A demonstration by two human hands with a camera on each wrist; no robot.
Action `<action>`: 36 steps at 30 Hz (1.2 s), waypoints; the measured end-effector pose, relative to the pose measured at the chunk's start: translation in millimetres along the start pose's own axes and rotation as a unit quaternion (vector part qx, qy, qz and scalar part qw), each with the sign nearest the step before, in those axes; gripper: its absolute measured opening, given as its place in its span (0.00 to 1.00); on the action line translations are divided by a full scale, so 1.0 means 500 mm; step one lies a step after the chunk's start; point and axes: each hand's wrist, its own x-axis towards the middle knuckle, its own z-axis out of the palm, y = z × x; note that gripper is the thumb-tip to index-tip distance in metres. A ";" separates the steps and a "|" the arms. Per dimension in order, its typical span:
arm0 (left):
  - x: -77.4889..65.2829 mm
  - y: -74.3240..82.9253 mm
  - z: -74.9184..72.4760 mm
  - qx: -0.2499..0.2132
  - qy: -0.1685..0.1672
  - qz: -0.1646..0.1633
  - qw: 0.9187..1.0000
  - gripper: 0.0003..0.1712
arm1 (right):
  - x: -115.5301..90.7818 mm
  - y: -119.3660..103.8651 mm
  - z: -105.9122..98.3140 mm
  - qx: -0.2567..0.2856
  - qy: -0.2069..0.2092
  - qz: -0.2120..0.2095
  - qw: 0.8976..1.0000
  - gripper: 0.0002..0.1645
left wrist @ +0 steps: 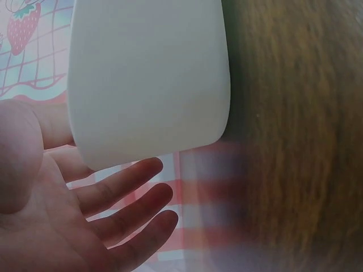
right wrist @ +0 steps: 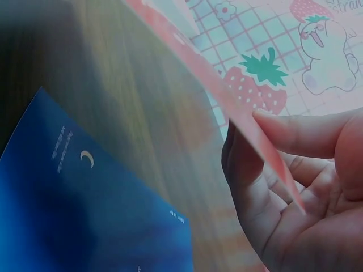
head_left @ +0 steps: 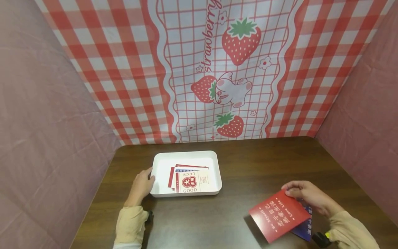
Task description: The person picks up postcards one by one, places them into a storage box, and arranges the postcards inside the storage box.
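Observation:
A white tray point(head_left: 186, 155) stands on the table, holding several overlapping cards point(head_left: 189, 181), the top one cream with red print. My left hand point(head_left: 141, 185) rests against the tray's left side. In the left wrist view its lower fingers point(left wrist: 133, 218) are extended, while the tray's wall point(left wrist: 150, 85) hides the tips of the others. At the right, my right hand point(head_left: 314, 197) pinches a red card point(head_left: 276, 214) with light lettering between thumb and fingers, tilted above the table. Partly under it is a blue card point(head_left: 303, 230); the right wrist view shows a small moon on it.
The brown wooden table point(head_left: 230, 221) has rounded back corners. A red-and-white checked cloth point(head_left: 136, 69) with strawberries hangs behind it. Pink cloth point(head_left: 56, 121) walls off the left, with another pink cloth point(head_left: 354, 110) at the right.

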 end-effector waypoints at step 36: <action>0.002 -0.004 -0.001 0.002 0.008 0.014 1.000 0.29 | 0.063 -0.059 0.043 0.058 0.150 -0.030 0.986 0.12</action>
